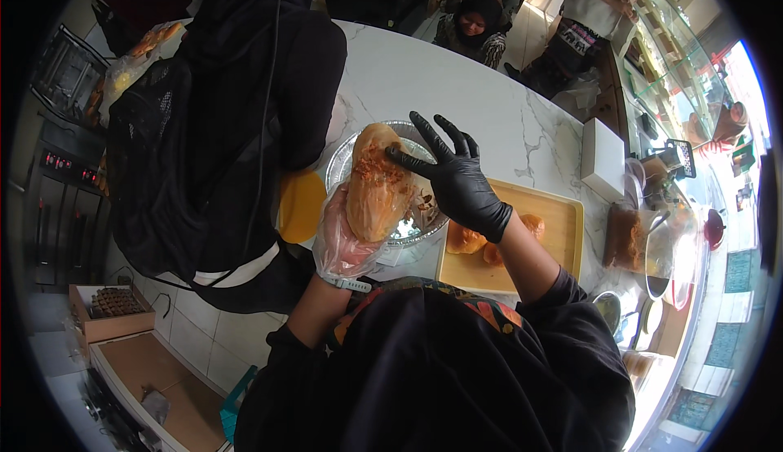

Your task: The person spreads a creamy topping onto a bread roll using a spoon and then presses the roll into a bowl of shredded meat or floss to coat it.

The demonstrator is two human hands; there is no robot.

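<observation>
A long bun point(375, 207) bearing brown shreds point(385, 171) is lying in the plastic-gloved left grip point(343, 228), which is cupping it; beside it, the right grip point(461, 183) is holding fingers spread, one perhaps touching the shreds. Tilting could be sending loose shreds past the foil tray point(408, 230) below.

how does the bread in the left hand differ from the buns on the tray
Shape: the bread is long, while the buns are rounder and smaller.
Surface: the bread carries loose brown shreds, while the buns look glossy, with no shreds visible.
Place: the bread is held up in the left hand, while the buns lie on the tray.
Both have a golden-brown crust.
</observation>
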